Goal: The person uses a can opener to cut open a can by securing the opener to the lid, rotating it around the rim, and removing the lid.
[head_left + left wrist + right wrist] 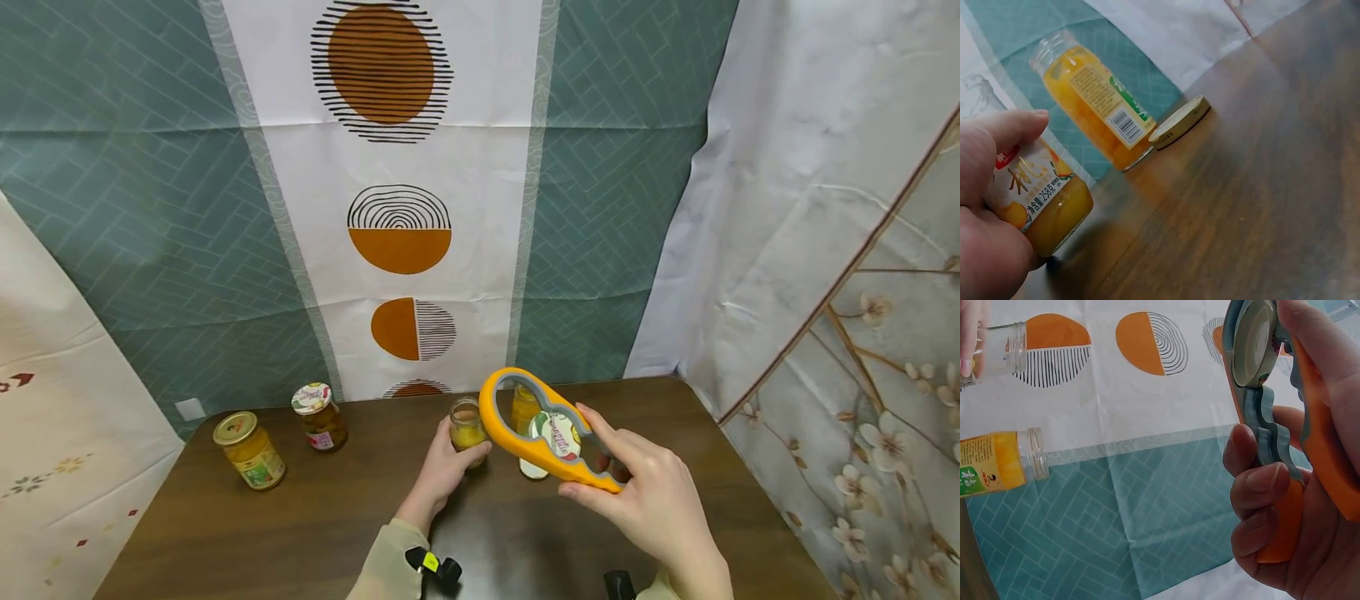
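Jar (467,435) of glass, likely weighty, slick and breakable: my left hand (446,464) wraps its sides, the hold I'd choose, near the table's (315,525) far edge. My right hand (651,483) grips the opener (534,452) by its handles; the lid (561,435), probably light and stiff, sits inside it.
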A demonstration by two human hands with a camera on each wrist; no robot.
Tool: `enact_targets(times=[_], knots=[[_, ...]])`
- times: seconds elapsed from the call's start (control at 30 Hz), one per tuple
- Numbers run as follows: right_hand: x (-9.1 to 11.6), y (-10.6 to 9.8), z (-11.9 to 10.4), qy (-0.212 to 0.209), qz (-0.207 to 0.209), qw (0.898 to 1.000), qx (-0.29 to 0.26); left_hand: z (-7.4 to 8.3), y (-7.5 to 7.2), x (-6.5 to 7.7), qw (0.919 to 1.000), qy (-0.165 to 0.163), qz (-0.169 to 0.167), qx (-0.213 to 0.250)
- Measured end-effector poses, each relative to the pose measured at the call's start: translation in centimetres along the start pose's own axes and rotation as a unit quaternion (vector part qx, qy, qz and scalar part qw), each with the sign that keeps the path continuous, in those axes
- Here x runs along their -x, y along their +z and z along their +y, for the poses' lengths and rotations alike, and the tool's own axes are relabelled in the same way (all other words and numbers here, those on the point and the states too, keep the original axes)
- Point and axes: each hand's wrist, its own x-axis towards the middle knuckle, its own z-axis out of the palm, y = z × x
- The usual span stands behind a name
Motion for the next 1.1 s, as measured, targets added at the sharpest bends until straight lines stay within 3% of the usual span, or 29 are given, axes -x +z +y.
enact_targets(times=[0.2,0.37,0.73,1.0,1.1], knots=[[0.3,0.2,-0.2,0.004,-0.009,1.000,0.000,1.9,-0.4,1.2,0.9997,-0.007,-0.023,-0.011],[0.5,0.2,-0.3,0.004,-0.010,1.000,-0.004,2.0,-0.4,1.3,0.9991,-0.014,-0.039,-0.010],[0.7,0.1,-0.1,0.010,-0.009,1.000,-0.003,2.4,0.1,1.0,0.9999,-0.009,-0.001,0.008],[0.1,0.3,0.3,0.003,-0.003,1.000,0.000,-1.2,0.4,-1.4,0.9981,0.016,0.050,-0.032],[-0.4,0.3,0.5,0.001,-0.002,1.000,0.003,-0.9,0.4,-2.0,0.9977,0.023,0.055,-0.032]])
